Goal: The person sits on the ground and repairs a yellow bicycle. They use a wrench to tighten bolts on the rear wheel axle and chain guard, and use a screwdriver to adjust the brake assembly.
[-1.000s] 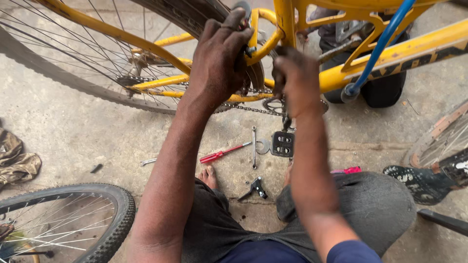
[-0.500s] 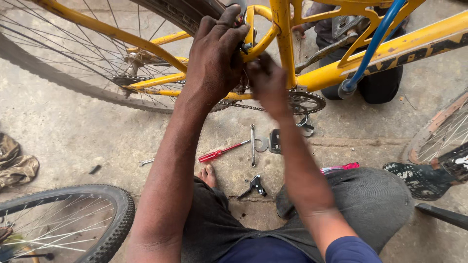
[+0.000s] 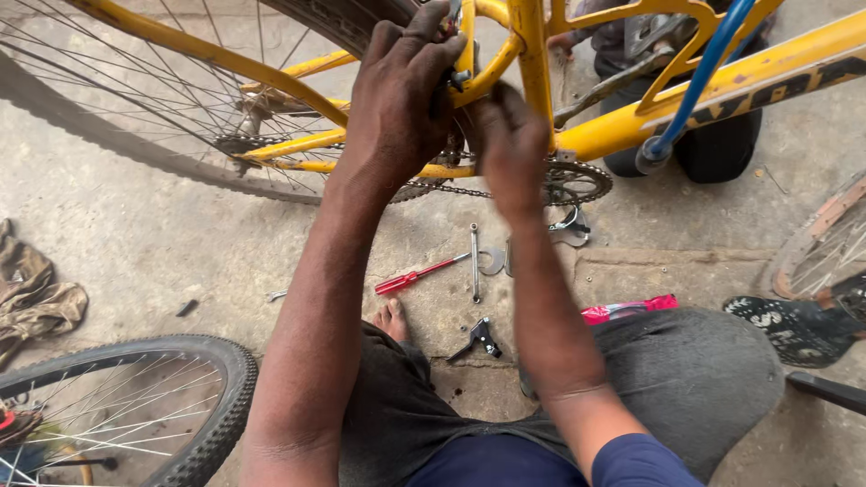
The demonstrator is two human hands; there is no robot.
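Grey concrete floor [image 3: 135, 243] fills the view, seen from above by a person squatting on it with one bare foot [image 3: 391, 319] showing between the knees. Nearest on the left lies one loose bicycle wheel [image 3: 194, 410] with a black tyre. Just beyond the knees sit several small things: one black brake lever [image 3: 480, 338], one red-handled screwdriver [image 3: 417, 274], one long metal wrench [image 3: 474, 261] and one flat spanner [image 3: 494, 261] beside it, plus one pink wrapper [image 3: 629, 309] to the right. One crumpled brown rag [image 3: 36, 293] lies at the far left, and one patterned sandal [image 3: 798, 326] at the right.

Farther off stands one yellow bicycle frame [image 3: 631, 122], with its chainring [image 3: 575, 182] and its rear wheel [image 3: 126, 99] to the left. Both arms reach up to it. The left hand [image 3: 397, 99] has its fingers clenched around the frame tubes near the seat post. The right hand [image 3: 510, 144] is pressed against the frame just right of it; whether its fingers are closed cannot be told. One blue tube [image 3: 695, 77] slants across the frame at the right.
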